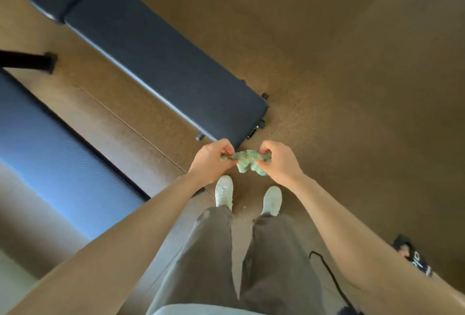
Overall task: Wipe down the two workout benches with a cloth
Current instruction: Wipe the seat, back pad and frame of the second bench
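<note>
Standing at the benches' ends, the person pinched a bunched green cloth (247, 161) between left hand (210, 160) and right hand (278, 162); near bench (161, 63) and far bench (57, 153) apparently awaited wiping.

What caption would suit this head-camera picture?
Standing between two dark benches, both hands bunch a green cloth.
</note>
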